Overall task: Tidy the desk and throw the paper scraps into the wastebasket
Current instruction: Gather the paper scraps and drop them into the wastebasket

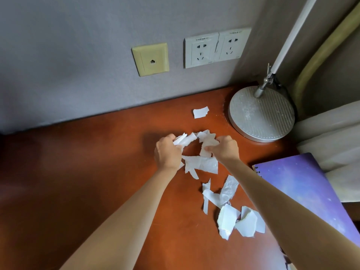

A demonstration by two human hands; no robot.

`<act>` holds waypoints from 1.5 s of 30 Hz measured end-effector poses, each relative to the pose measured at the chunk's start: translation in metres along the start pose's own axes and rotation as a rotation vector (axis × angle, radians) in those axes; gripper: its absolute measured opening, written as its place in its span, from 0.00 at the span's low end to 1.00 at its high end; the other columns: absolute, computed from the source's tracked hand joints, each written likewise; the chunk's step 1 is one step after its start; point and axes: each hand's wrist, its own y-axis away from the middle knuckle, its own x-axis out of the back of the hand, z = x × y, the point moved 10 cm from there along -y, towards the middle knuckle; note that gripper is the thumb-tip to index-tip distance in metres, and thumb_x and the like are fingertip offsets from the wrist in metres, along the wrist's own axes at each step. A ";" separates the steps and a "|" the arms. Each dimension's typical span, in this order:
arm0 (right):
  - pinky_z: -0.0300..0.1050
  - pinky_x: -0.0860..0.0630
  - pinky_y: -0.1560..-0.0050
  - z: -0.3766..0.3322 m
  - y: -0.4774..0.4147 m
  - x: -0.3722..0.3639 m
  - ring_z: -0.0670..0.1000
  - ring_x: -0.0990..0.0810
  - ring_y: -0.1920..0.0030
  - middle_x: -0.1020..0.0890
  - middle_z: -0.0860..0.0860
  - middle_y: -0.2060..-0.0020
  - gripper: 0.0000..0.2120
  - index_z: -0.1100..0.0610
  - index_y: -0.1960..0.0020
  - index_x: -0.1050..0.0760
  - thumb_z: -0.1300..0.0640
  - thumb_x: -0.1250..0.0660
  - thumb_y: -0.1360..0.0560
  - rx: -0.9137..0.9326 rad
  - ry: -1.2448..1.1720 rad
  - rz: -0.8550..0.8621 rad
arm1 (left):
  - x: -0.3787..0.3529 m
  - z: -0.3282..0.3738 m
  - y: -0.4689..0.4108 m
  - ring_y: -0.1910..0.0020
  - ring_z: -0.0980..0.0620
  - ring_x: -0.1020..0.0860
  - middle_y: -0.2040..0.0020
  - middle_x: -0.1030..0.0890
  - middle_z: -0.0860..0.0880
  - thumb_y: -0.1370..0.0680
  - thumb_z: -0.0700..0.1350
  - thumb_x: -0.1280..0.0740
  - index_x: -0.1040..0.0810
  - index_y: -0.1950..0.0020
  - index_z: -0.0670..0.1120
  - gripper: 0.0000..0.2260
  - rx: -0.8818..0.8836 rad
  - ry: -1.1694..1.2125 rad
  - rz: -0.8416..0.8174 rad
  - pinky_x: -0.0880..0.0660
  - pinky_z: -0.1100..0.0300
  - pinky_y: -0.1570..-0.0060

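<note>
Paper scraps point(202, 164) lie in a loose trail on the desk point(97, 172). The trail's long axis runs from the back edge toward the front edge, drifting right. A lone scrap point(201, 112) sits nearest the back edge, just beside the round lamp base point(262, 114) in the back right corner and apart from the rest. The middle cluster lies between your hands, and its largest piece stretches crosswise, long side roughly parallel to the back edge. A near heap point(231, 217) of crumpled and flat pieces lies toward the front right, near the purple notebook point(303, 182) at the right edge.

Your left hand point(167, 151) is palm down, knuckles up, with its fingers curled round several scraps at the cluster's far left. Your right hand point(226, 148) mirrors it, fingers and thumb curled round scraps at the cluster's far right. Both forearms reach in from the front edge and converge on the cluster.

Behind the back edge, the wall carries a double power socket point(216, 47) and a yellowed data socket point(150, 59).
</note>
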 end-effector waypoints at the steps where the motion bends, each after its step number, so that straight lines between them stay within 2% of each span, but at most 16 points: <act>1: 0.32 0.36 0.71 -0.005 0.004 0.003 0.49 0.27 0.67 0.29 0.48 0.70 0.11 0.58 0.60 0.29 0.54 0.28 0.29 0.026 -0.008 0.009 | 0.004 -0.003 0.000 0.45 0.42 0.23 0.45 0.21 0.42 0.24 0.39 0.34 0.22 0.41 0.40 0.12 0.009 0.031 0.013 0.26 0.54 0.50; 3: 0.33 0.32 0.70 -0.015 0.011 0.005 0.49 0.26 0.69 0.24 0.51 0.68 0.09 0.60 0.54 0.25 0.55 0.29 0.27 0.082 -0.020 -0.001 | 0.010 -0.007 0.000 0.44 0.43 0.25 0.44 0.25 0.41 0.24 0.39 0.33 0.22 0.42 0.37 0.12 0.027 0.115 0.036 0.29 0.58 0.51; 6: 0.40 0.25 0.51 -0.030 0.027 0.008 0.58 0.20 0.45 0.20 0.60 0.44 0.20 0.65 0.37 0.28 0.57 0.32 0.25 0.111 -0.112 -0.033 | 0.022 -0.012 0.008 0.45 0.44 0.26 0.44 0.27 0.41 0.24 0.38 0.34 0.23 0.44 0.33 0.11 0.067 0.215 0.070 0.29 0.59 0.48; 8: 0.45 0.24 0.45 -0.041 0.042 0.008 0.60 0.23 0.40 0.22 0.61 0.40 0.20 0.66 0.37 0.29 0.58 0.33 0.25 0.124 -0.190 -0.055 | 0.038 -0.017 0.019 0.53 0.43 0.27 0.56 0.24 0.41 0.25 0.38 0.35 0.23 0.52 0.33 0.07 0.088 0.240 0.105 0.29 0.55 0.56; 11: 0.46 0.22 0.53 -0.060 0.068 0.002 0.59 0.20 0.51 0.20 0.61 0.51 0.15 0.67 0.42 0.26 0.59 0.33 0.26 0.171 -0.269 -0.102 | 0.074 -0.030 0.041 0.59 0.47 0.33 0.68 0.31 0.48 0.25 0.39 0.37 0.31 0.63 0.39 0.08 0.145 0.284 0.185 0.41 0.63 0.66; 13: 0.47 0.24 0.59 -0.075 0.088 -0.009 0.56 0.23 0.58 0.21 0.57 0.58 0.09 0.65 0.50 0.24 0.60 0.33 0.27 0.205 -0.301 -0.148 | 0.100 -0.048 0.058 0.57 0.47 0.33 0.67 0.30 0.48 0.25 0.39 0.37 0.34 0.67 0.42 0.11 0.190 0.346 0.237 0.40 0.62 0.64; 16: 0.47 0.28 0.63 -0.098 0.121 -0.032 0.56 0.24 0.61 0.21 0.55 0.61 0.03 0.59 0.57 0.25 0.60 0.33 0.29 0.259 -0.305 -0.213 | 0.138 -0.081 0.084 0.56 0.45 0.30 0.63 0.26 0.46 0.26 0.39 0.37 0.31 0.63 0.42 0.07 0.244 0.383 0.317 0.36 0.60 0.62; 19: 0.44 0.34 0.67 -0.134 0.167 -0.059 0.54 0.27 0.64 0.23 0.54 0.65 0.02 0.59 0.59 0.25 0.60 0.33 0.29 0.348 -0.298 -0.292 | 0.185 -0.124 0.116 0.53 0.41 0.24 0.61 0.24 0.47 0.27 0.39 0.37 0.27 0.60 0.42 0.03 0.294 0.420 0.419 0.28 0.55 0.62; 23: 0.41 0.38 0.70 -0.178 0.234 -0.101 0.50 0.33 0.70 0.29 0.48 0.74 0.14 0.52 0.70 0.33 0.60 0.34 0.28 0.432 -0.312 -0.355 | 0.235 -0.192 0.163 0.56 0.44 0.21 0.58 0.21 0.44 0.27 0.40 0.38 0.25 0.57 0.41 0.04 0.398 0.476 0.493 0.28 0.59 0.69; 27: 0.40 0.35 0.69 -0.223 0.327 -0.174 0.49 0.29 0.68 0.24 0.50 0.69 0.05 0.57 0.62 0.24 0.61 0.34 0.28 0.549 -0.263 -0.500 | 0.301 -0.272 0.216 0.67 0.55 0.25 0.59 0.23 0.48 0.24 0.40 0.39 0.26 0.56 0.43 0.03 0.448 0.509 0.595 0.30 0.67 0.73; 31: 0.42 0.32 0.67 -0.265 0.430 -0.260 0.50 0.27 0.67 0.22 0.51 0.67 0.05 0.61 0.57 0.23 0.59 0.33 0.28 0.650 -0.212 -0.589 | 0.366 -0.379 0.275 0.67 0.54 0.25 0.55 0.21 0.45 0.24 0.40 0.39 0.25 0.53 0.41 0.05 0.529 0.522 0.697 0.30 0.67 0.72; 34: 0.43 0.29 0.66 -0.292 0.511 -0.333 0.50 0.24 0.65 0.20 0.53 0.63 0.06 0.62 0.54 0.23 0.59 0.34 0.27 0.714 -0.172 -0.661 | 0.409 -0.467 0.322 0.60 0.52 0.22 0.49 0.20 0.43 0.23 0.42 0.39 0.24 0.47 0.40 0.09 0.603 0.473 0.741 0.28 0.64 0.66; 36: 0.42 0.29 0.67 -0.307 0.569 -0.385 0.50 0.24 0.65 0.21 0.53 0.63 0.03 0.60 0.55 0.24 0.60 0.35 0.27 0.748 -0.114 -0.710 | 0.437 -0.530 0.356 0.47 0.45 0.21 0.44 0.20 0.42 0.22 0.42 0.39 0.25 0.39 0.39 0.14 0.675 0.470 0.766 0.23 0.55 0.52; 38: 0.39 0.31 0.70 -0.321 0.620 -0.432 0.50 0.25 0.66 0.22 0.52 0.64 0.01 0.58 0.57 0.26 0.61 0.35 0.27 0.768 -0.072 -0.740 | 0.461 -0.584 0.379 0.43 0.42 0.23 0.43 0.21 0.41 0.23 0.41 0.39 0.26 0.37 0.38 0.15 0.702 0.468 0.746 0.26 0.51 0.44; 42: 0.39 0.32 0.69 -0.342 0.677 -0.500 0.50 0.27 0.68 0.24 0.51 0.67 0.04 0.60 0.52 0.25 0.61 0.36 0.26 0.791 -0.007 -0.771 | 0.485 -0.659 0.391 0.43 0.44 0.23 0.40 0.22 0.40 0.22 0.40 0.39 0.27 0.37 0.36 0.15 0.741 0.501 0.698 0.29 0.57 0.50; 45: 0.41 0.32 0.68 -0.356 0.699 -0.550 0.51 0.27 0.67 0.25 0.51 0.68 0.05 0.62 0.51 0.25 0.62 0.36 0.25 0.777 0.049 -0.804 | 0.495 -0.715 0.389 0.41 0.42 0.24 0.39 0.22 0.40 0.22 0.41 0.39 0.27 0.36 0.37 0.16 0.803 0.546 0.670 0.27 0.53 0.45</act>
